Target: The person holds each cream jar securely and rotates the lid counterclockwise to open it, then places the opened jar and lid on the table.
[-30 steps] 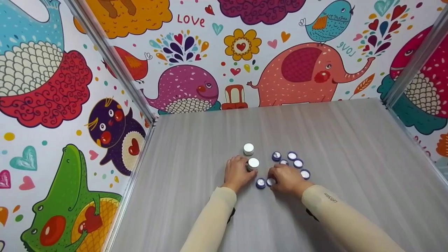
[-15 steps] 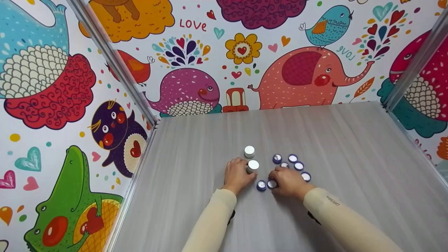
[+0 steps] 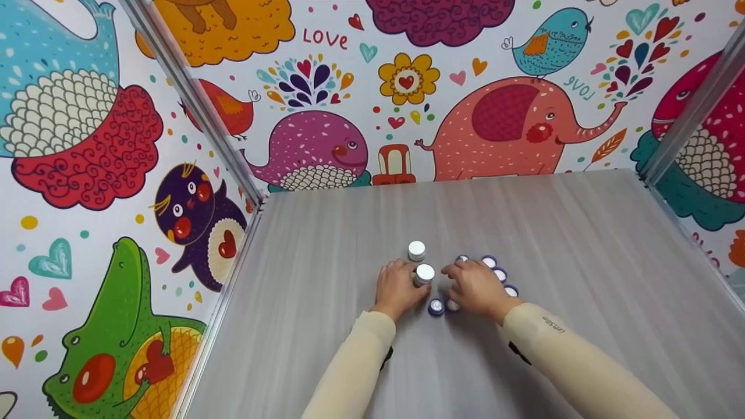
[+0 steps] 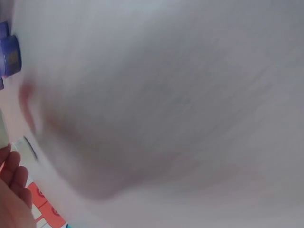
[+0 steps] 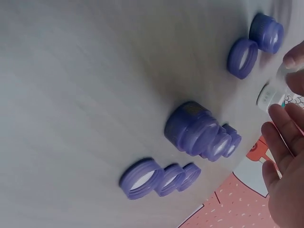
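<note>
In the head view my left hand [image 3: 401,289] holds a small white jar [image 3: 424,273] upright, thumb on its near side and fingers round the left. Another white jar [image 3: 416,250] stands just behind it. My right hand [image 3: 477,288] is above a group of small purple jars and lids, its fingers reaching toward the held jar. Below its palm are a purple jar [image 3: 436,306] and an upturned purple lid [image 3: 453,305]. In the right wrist view the fingers look loosely stretched; a purple jar [image 5: 190,128] and upturned lid [image 5: 142,178] lie beside them.
More purple lids [image 3: 499,274] lie to the right of my right hand, partly covered by it. The grey wood-grain table [image 3: 326,244] meets printed cartoon walls [image 3: 326,145] at the back and left. A metal frame post [image 3: 198,110] stands at the back left corner.
My right hand has come off the near purple lid, and its fingers have stretched out toward the white jar. The left hand keeps its hold on that jar.
</note>
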The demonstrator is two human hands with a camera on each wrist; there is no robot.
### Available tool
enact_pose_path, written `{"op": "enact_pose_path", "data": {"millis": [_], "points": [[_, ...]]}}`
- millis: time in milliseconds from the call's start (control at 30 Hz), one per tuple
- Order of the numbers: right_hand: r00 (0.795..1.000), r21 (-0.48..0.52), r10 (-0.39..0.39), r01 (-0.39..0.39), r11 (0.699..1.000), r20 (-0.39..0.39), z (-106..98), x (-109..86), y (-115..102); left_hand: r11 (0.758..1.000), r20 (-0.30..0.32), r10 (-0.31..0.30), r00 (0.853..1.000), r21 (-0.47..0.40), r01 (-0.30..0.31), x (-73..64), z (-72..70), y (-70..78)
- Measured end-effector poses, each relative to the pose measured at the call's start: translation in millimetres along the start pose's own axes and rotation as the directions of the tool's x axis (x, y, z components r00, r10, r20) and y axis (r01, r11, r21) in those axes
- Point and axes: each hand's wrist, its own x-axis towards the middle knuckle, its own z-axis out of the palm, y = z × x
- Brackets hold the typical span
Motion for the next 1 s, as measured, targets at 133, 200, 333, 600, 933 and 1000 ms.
{"op": "enact_pose_path", "data": {"millis": [133, 200, 333, 600, 933, 1000], "points": [[0.998, 0.044, 0.060, -0.060, 0.997, -0.003, -3, 7.8, -5, 0.998, -0.026, 0.051, 0.998, 0.045, -0.050, -0.6, -1.1, 2.5], [0.997, 0.065, 0.082, -0.082, 0.994, 0.011, -4, 11.9, -7, 0.995, -0.023, 0.075, 0.997, 0.075, -0.073, -0.2, -1.0, 4.0], [0.994, 0.065, 0.097, -0.100, 0.993, 0.039, -4, 18.4, -12, 0.984, 0.000, 0.117, 0.993, 0.139, -0.115, 1.5, -1.6, 8.0], [0.990, 0.052, 0.140, -0.142, 0.988, 0.034, 0, 24.2, -13, 0.958, -0.054, 0.204, 0.977, 0.215, -0.188, 3.0, -3.6, 13.5], [0.982, 0.155, 0.179, -0.186, 0.970, 0.059, -2, 22.9, -8, 0.971, -0.003, 0.188, 0.982, 0.154, -0.185, 2.9, -2.6, 14.7], [0.980, 0.175, 0.185, -0.195, 0.965, 0.076, -2, 22.1, -6, 0.975, 0.015, 0.177, 0.984, 0.135, -0.178, 2.9, -1.7, 15.4]]}}
